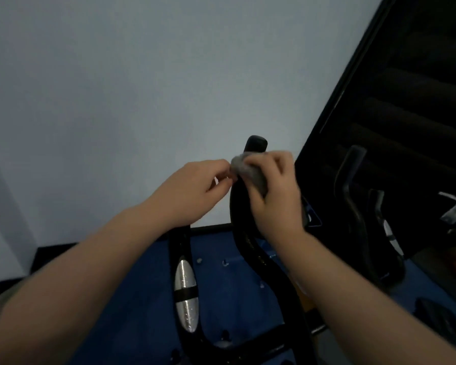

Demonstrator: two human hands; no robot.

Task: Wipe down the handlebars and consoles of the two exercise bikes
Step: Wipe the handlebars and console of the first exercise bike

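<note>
Fingers [271, 167] of my right hand [277, 196] curl around the grey cloth [248, 171], clamping it on the black handlebar [244, 233] just below its tip; left hand [195, 185] pinches the cloth's loose edge beside the bar, probably keeping it wrapped.

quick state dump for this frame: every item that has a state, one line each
Left hand: fingers curled, pinching an edge of the cloth.
Right hand: gripping the cloth around the bar.
Grey crumpled cloth: wrapped on the bar, just below its tip.
Black curved right handlebar: upright, tip uncovered.
Black left handlebar with silver sensor pads: untouched, droplets on the pads.
Second bike's black handlebars: untouched, blurred.
</note>
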